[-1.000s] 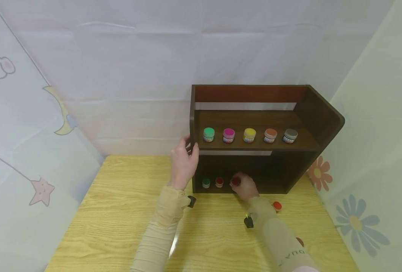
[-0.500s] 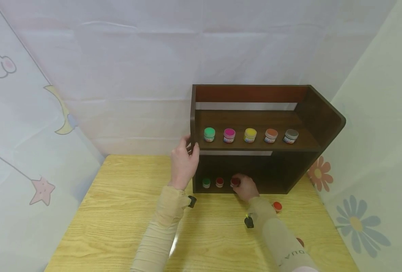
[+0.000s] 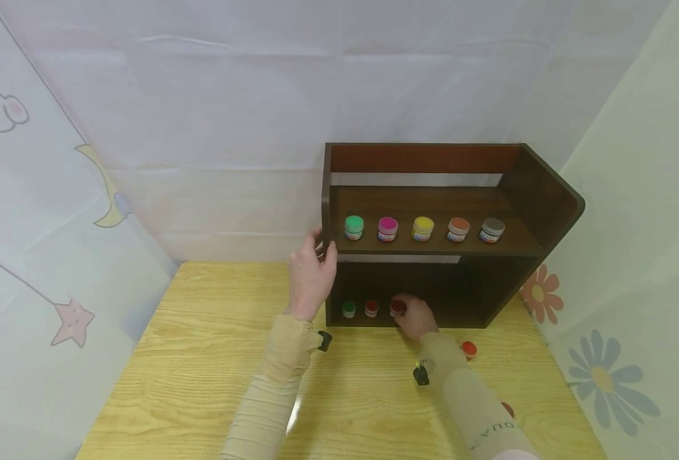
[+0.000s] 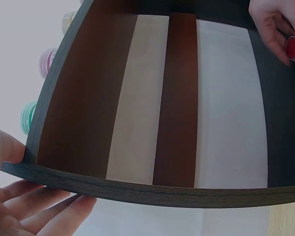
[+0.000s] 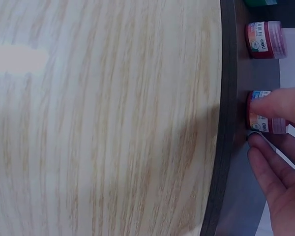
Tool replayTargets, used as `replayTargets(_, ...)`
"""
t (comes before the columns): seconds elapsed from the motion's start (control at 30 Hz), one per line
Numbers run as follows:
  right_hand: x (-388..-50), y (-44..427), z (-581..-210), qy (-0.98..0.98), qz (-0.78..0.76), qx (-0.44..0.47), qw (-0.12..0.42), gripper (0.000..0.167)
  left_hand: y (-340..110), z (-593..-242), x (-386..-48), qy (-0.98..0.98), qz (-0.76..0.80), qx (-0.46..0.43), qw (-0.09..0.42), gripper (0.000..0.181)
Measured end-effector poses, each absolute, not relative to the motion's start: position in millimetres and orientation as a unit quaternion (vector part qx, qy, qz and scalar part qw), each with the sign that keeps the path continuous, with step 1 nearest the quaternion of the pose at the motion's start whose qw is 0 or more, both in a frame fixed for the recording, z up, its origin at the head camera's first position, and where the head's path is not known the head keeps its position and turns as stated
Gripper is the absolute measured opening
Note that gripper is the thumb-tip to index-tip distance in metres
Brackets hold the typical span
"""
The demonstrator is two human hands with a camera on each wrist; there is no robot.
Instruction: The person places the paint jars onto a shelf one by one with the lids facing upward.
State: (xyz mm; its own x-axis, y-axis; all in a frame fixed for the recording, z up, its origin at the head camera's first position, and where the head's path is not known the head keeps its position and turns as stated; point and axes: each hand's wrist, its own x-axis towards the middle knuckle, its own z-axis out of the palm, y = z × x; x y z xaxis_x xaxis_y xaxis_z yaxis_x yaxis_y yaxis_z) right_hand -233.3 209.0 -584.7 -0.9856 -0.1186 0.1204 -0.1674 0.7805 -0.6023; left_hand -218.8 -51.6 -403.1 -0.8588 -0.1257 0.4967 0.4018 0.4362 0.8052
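A dark brown two-tier shelf (image 3: 419, 197) stands at the back of the table. My left hand (image 3: 310, 281) holds its left side panel, thumb on one side and fingers on the other. On the lower tier my right hand (image 3: 416, 317) pinches a dark red paint jar (image 3: 397, 308); the right wrist view has the thumb across that jar's label (image 5: 262, 124). Left of it are a red paint jar (image 3: 371, 308) and a green paint jar (image 3: 348, 309). The right hand partly covers the held jar.
On the upper tier stand jars with mint (image 3: 353, 227), magenta (image 3: 388, 229), yellow (image 3: 422, 228), orange (image 3: 458, 229) and grey (image 3: 491, 230) lids. A bright red jar (image 3: 468, 349) and a brownish lid (image 3: 508, 409) lie by the right sleeve on the wooden table (image 3: 201, 358).
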Motion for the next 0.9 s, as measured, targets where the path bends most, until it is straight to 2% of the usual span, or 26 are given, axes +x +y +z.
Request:
replayTargets(0.2,-231.1,216.4,-585.6,-0.937,0.339,0.075,0.030,0.094,-51.1,-403.6,-219.4,-0.806,-0.528,-0.088,0.252,0.037)
replayTargets(0.33,-229.8,222.4,-582.3,-0.935,0.345,0.075,0.039,0.102,-51.4,-403.7,-219.4,-0.804,-0.531,-0.089,0.252,0.036)
replayTargets(0.5,-225.4,228.7,-564.9,-0.933,0.350,0.072,0.038,0.093,-51.7,-404.5,-219.4,-0.806,-0.527,-0.090,0.254,0.037)
replayTargets(0.9,-204.0,248.9,-495.2,-0.933,0.347,0.084,0.053,0.050,-51.3,-403.3,-219.7,-0.806,-0.528,-0.090,0.252,0.036)
